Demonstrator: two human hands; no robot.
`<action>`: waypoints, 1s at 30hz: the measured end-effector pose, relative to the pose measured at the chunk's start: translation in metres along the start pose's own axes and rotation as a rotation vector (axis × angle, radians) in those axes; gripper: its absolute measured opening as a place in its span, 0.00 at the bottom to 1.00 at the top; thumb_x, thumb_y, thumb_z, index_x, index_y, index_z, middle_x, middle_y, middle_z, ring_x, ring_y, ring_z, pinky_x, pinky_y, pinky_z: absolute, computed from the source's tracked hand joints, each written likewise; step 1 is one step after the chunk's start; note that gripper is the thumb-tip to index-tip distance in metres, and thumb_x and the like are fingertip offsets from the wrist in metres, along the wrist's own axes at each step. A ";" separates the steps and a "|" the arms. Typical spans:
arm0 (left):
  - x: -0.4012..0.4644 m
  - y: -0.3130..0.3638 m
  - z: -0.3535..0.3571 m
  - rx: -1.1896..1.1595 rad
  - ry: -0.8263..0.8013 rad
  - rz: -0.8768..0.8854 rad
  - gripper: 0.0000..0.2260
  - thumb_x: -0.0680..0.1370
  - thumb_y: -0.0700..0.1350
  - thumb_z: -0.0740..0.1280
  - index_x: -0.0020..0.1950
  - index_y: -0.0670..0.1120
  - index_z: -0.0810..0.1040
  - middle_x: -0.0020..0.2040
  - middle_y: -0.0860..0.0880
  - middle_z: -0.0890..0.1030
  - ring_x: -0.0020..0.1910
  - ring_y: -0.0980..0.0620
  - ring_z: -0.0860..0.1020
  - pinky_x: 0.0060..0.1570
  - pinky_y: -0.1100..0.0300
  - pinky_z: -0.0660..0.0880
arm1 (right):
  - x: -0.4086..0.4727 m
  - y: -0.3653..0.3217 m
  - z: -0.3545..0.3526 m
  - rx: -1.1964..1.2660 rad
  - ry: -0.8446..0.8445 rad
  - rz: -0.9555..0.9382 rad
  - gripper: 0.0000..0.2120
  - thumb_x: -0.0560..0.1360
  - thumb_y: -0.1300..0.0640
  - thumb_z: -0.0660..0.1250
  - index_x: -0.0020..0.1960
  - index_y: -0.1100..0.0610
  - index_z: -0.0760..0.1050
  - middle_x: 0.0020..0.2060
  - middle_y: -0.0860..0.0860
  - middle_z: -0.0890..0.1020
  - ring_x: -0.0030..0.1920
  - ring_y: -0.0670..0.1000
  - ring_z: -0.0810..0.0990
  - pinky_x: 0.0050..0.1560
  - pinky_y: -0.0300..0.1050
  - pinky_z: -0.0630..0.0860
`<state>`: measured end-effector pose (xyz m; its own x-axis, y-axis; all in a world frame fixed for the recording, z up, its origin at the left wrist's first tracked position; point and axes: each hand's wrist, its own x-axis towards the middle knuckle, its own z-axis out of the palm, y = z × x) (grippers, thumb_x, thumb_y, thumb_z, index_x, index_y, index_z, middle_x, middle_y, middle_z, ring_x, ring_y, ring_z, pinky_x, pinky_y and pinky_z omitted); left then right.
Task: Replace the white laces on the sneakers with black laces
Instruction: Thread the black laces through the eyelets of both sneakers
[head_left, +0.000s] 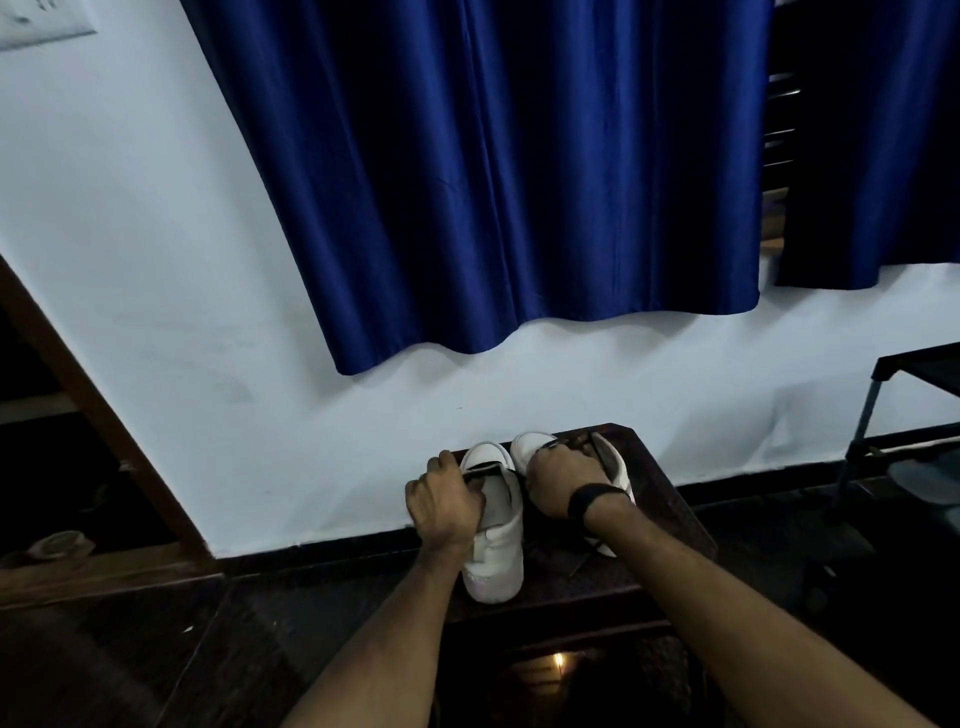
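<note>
Two white sneakers are sitting side by side on a dark wooden stool, toes toward the wall. The left sneaker (496, 540) is showing one black lace (480, 472) across its front; the right sneaker (535, 447) is lying mostly hidden.

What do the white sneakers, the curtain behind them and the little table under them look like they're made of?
The white sneakers look like smooth leather or a synthetic: matte, even, no visible weave, though dim light leaves it open. The blue curtain looks like satin-type fabric, with soft sheen along its hanging folds. The table looks like dark polished wood or laminate, judging by its glossy brown edge.
</note>
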<state>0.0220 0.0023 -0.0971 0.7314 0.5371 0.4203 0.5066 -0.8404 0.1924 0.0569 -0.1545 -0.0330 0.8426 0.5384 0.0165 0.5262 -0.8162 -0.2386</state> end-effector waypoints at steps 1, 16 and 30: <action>0.000 0.000 0.000 -0.013 -0.006 -0.008 0.13 0.73 0.50 0.70 0.54 0.46 0.74 0.50 0.48 0.80 0.48 0.46 0.82 0.46 0.55 0.74 | 0.001 0.001 -0.001 0.059 0.061 0.026 0.14 0.78 0.52 0.57 0.56 0.56 0.78 0.58 0.58 0.80 0.58 0.59 0.79 0.56 0.50 0.75; 0.001 0.000 -0.001 0.047 0.008 -0.040 0.16 0.73 0.56 0.70 0.53 0.47 0.78 0.53 0.48 0.77 0.53 0.47 0.78 0.46 0.54 0.74 | 0.005 0.006 0.000 0.718 0.256 0.022 0.14 0.73 0.60 0.63 0.33 0.47 0.78 0.38 0.44 0.85 0.46 0.46 0.81 0.51 0.41 0.74; 0.004 0.002 0.001 0.072 0.006 -0.047 0.17 0.72 0.57 0.71 0.54 0.48 0.77 0.53 0.49 0.76 0.54 0.48 0.77 0.43 0.55 0.74 | 0.005 -0.001 -0.007 1.088 0.138 0.030 0.13 0.73 0.62 0.64 0.32 0.52 0.80 0.20 0.45 0.72 0.22 0.43 0.68 0.30 0.38 0.63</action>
<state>0.0257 0.0030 -0.0959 0.7033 0.5752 0.4178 0.5721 -0.8068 0.1478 0.0615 -0.1524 -0.0261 0.8949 0.4374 0.0887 0.1794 -0.1706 -0.9689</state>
